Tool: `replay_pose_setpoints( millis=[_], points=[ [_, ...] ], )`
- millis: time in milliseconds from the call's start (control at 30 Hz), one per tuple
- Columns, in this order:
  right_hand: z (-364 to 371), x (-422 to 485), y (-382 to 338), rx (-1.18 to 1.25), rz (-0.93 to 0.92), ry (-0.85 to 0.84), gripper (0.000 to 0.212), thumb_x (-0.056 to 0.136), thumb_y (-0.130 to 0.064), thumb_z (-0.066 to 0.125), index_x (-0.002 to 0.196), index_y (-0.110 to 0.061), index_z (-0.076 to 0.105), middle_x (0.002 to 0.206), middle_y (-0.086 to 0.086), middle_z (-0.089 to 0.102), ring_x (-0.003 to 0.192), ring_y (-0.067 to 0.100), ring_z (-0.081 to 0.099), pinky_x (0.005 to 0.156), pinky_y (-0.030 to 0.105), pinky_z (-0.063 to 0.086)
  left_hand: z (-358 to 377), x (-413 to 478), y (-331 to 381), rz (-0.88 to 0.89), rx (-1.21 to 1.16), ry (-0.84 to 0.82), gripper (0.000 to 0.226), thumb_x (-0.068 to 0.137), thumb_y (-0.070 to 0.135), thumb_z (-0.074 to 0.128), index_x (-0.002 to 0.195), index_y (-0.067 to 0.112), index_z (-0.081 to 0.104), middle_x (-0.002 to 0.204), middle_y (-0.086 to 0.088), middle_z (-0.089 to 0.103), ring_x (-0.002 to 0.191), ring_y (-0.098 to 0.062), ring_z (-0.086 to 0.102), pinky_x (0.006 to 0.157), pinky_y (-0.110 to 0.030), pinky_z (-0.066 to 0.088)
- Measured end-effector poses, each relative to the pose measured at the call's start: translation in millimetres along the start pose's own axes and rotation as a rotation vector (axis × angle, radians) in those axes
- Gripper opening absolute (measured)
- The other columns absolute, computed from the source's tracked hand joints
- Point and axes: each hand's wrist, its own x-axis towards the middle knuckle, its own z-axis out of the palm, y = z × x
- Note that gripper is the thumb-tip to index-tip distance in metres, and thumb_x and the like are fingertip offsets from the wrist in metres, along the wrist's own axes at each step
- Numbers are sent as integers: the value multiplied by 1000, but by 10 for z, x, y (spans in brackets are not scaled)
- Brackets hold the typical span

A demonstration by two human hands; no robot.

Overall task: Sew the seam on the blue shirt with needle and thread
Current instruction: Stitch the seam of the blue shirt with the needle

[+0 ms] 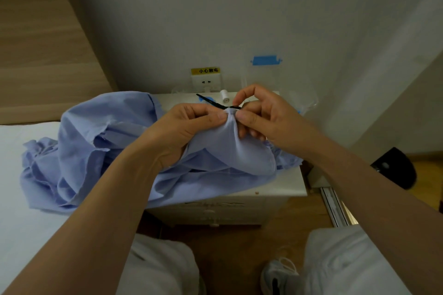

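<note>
Blue shirt (pixel 96 151) is lying bunched, partly across the white counter (pixel 282 184) and partly on the bed (pixel 19 223) at the left. Both hands are lifting one fold of it above the counter.

Left hand (pixel 182 127) is gripping that fold, its fingers (pixel 215 116) pressed together and pinching the cloth at the raised peak. Right hand (pixel 266 115) is meeting it just beside, thumb and forefinger pinching at the same peak and the lower fingers curling under the cloth. Needle and thread cannot be made out there.

A slim black tool (pixel 208 100) is showing just behind the fingertips; whether it is held or resting on the counter cannot be told. A white thread spool (pixel 224 96) is standing at the counter's back edge, near the wall socket (pixel 206 80).
</note>
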Motion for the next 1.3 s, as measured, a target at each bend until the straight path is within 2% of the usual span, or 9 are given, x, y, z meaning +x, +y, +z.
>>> replay_pose_setpoints(
  millis=[200, 333, 433, 567, 700, 967, 1067, 1167, 1300],
  points=[
    [35, -15, 11, -67, -40, -12, 10, 99, -7, 50, 101, -16, 51, 72, -3, 66, 64, 2, 58, 61, 15, 46, -1, 22, -44, -22, 51, 7, 21, 74, 20, 63, 87, 6, 70, 86, -10, 72, 80, -18, 69, 69, -22, 55],
    [2, 28, 75, -246, -172, 186, 11, 91, -11, 63, 100, -15, 57, 92, -6, 64, 83, 4, 60, 73, 19, 47, -2, 33, -43, 5, 91, 91, 12, 73, 25, 68, 74, 15, 75, 84, -9, 71, 80, -18, 67, 70, -25, 55],
    [39, 38, 80, -419, -343, 228, 7, 87, -12, 69, 92, -11, 64, 87, -5, 63, 79, 4, 55, 74, 16, 45, 25, 38, -51, 21, 144, 129, 13, 77, 22, 67, 81, 11, 74, 89, -12, 72, 85, -21, 68, 75, -27, 56],
    [66, 71, 132, -542, -465, 243, 6, 87, -16, 70, 88, -11, 69, 84, -1, 65, 79, 9, 54, 74, 24, 46, 51, 10, -32, 18, 174, 128, 17, 76, 22, 67, 84, 8, 72, 91, -17, 71, 85, -23, 68, 80, -34, 57],
    [96, 70, 137, -536, -434, 284, 7, 88, -16, 69, 93, -11, 68, 85, -2, 65, 80, 3, 53, 76, 15, 42, 46, 9, -28, 2, 195, 129, 17, 78, 20, 68, 85, 5, 73, 93, -18, 71, 87, -25, 69, 81, -34, 58],
    [54, 100, 158, -506, -315, 230, 9, 87, -19, 66, 88, -11, 69, 86, -1, 63, 80, 1, 52, 75, 10, 38, 51, 20, -42, 9, 271, 139, 19, 76, 24, 71, 83, 6, 74, 84, -12, 72, 81, -21, 68, 76, -31, 56],
    [65, 93, 181, -522, -346, 200, 11, 89, -21, 63, 86, -11, 67, 88, 2, 60, 82, 10, 54, 76, 18, 41, 75, 7, -34, 5, 319, 155, 11, 81, 19, 70, 81, 8, 74, 78, -10, 72, 78, -17, 67, 75, -29, 55],
    [144, 89, 161, -577, -486, 235, 14, 91, -20, 58, 87, -8, 65, 94, 6, 56, 91, 20, 53, 82, 39, 44, 71, 10, -38, -14, 311, 168, 15, 84, 19, 69, 87, 6, 75, 87, -14, 73, 89, -27, 69, 87, -40, 55],
    [246, 61, 143, -516, -580, 204, 15, 92, -12, 57, 86, -1, 64, 92, 10, 60, 91, 19, 52, 84, 38, 43, 62, 0, -24, 6, 278, 170, 23, 87, 19, 63, 97, 0, 72, 95, -18, 72, 97, -32, 67, 92, -45, 54]
  ],
)
